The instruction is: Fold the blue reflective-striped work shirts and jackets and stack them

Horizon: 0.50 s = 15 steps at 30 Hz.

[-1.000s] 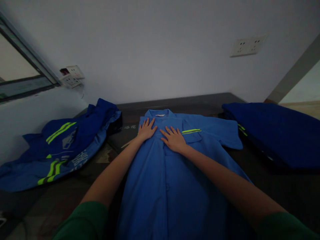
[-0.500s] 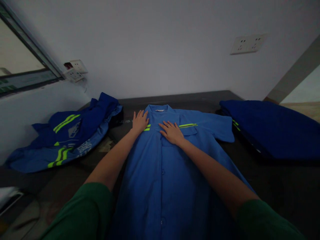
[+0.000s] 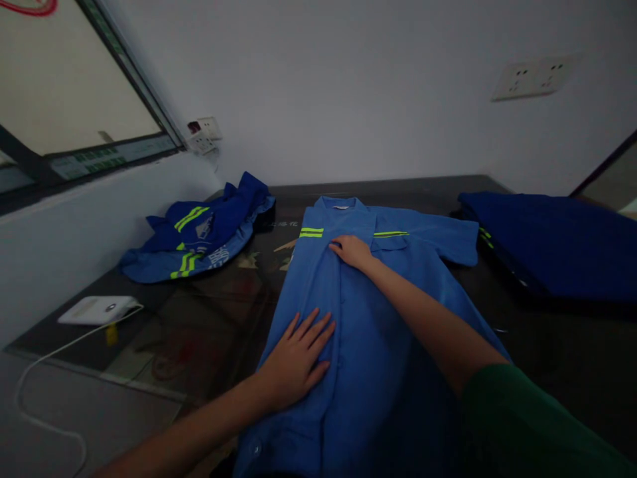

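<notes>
A blue short-sleeved work shirt (image 3: 398, 318) with yellow-green stripes lies front up on a dark table, its collar toward the wall. One sleeve stretches out to the right; on the left side no sleeve shows. My left hand (image 3: 298, 358) rests flat on the left half of the shirt front, fingers spread. Farther up, my right hand (image 3: 352, 252) is at the chest by the button placket, its fingers drawn together and bent on the cloth there. The thumb of that hand is mostly hidden.
At the left lies a crumpled blue garment (image 3: 199, 232) with similar stripes. A folded dark blue garment (image 3: 557, 245) is at the right. A white device (image 3: 98, 310) with a white cable (image 3: 60, 355) sits near the left table edge. Sockets (image 3: 535, 78) are on the wall.
My left hand has moved from near the collar down the shirt front toward me. My right hand's fingers, spread before, have drawn together at the placket. The view has shifted left.
</notes>
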Motion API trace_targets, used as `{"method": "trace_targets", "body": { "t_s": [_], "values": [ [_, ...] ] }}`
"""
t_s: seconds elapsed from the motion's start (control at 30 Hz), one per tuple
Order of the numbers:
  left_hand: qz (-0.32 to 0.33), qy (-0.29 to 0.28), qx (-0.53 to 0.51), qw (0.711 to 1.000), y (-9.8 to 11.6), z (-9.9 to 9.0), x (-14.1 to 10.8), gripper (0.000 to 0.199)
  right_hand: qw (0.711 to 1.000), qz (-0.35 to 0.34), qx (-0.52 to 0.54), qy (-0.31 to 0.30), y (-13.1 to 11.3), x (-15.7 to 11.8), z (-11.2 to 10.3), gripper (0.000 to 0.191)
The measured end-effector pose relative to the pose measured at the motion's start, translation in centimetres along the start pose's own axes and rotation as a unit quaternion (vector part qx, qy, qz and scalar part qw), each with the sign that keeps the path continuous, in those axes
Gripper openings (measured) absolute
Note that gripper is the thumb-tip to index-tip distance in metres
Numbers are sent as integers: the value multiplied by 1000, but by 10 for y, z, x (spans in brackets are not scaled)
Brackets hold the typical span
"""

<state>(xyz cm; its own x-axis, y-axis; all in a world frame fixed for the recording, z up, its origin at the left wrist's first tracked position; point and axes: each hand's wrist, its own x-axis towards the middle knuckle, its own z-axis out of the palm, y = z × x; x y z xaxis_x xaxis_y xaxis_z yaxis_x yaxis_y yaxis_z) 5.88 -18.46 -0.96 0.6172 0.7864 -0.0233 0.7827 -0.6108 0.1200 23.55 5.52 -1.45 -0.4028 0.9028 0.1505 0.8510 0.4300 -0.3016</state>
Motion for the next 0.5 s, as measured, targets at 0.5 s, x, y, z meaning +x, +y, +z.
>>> {"method": "trace_targets", "body": {
  "t_s": [0.5],
  "values": [
    [132, 142, 74, 978, 37, 30, -96, 61, 1000, -9, -18, -9, 4, -8, 13, 46]
  ]
}}
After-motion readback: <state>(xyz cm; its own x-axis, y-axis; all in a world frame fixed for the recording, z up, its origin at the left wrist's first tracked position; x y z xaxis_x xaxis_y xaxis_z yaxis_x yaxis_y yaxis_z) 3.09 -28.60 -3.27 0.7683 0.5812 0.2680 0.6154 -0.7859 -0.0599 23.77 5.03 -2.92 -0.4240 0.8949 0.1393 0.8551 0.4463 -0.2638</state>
